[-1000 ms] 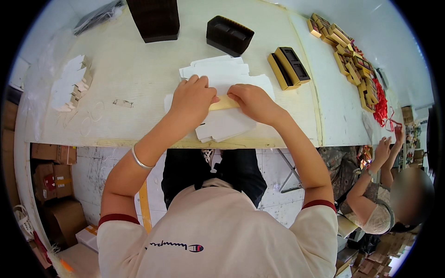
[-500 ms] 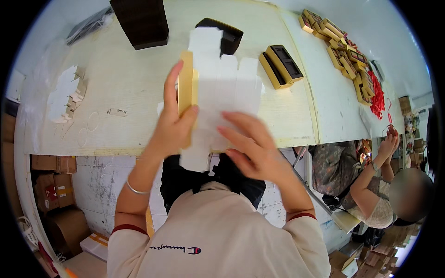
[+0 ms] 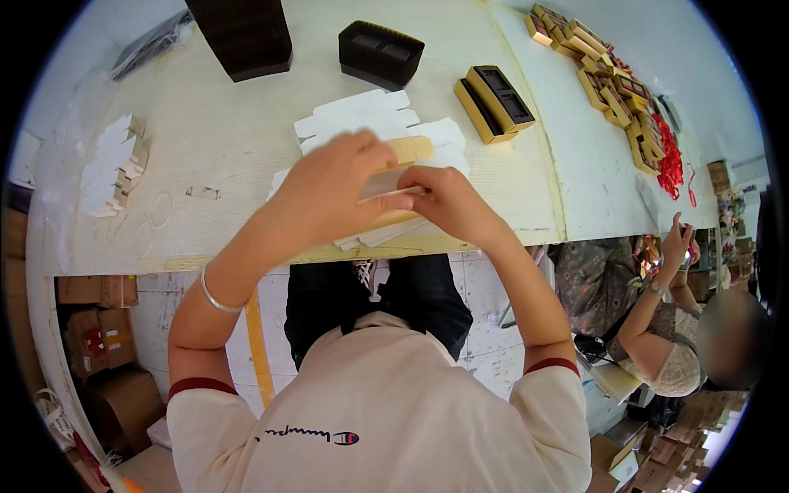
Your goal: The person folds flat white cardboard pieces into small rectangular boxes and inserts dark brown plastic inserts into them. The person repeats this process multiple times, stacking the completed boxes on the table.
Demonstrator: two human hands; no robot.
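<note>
Gold-and-white card blank (image 3: 413, 149) part-folded, unclosed, near surface (image 3: 226, 152) front edge; left hand (image 3: 333, 186) half-open, grip unclear; right hand (image 3: 446, 202) pinches it; black-lined gold boxes (image 3: 491, 105) look formed.

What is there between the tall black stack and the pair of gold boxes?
A black compartmented tray sits between the stack and the gold boxes, head view.

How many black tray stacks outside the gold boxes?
2. The tall stack is left of centre, cut off by the top edge; the shorter stack is to its right, beyond the white card blanks. More may be hidden or out of frame.
</note>
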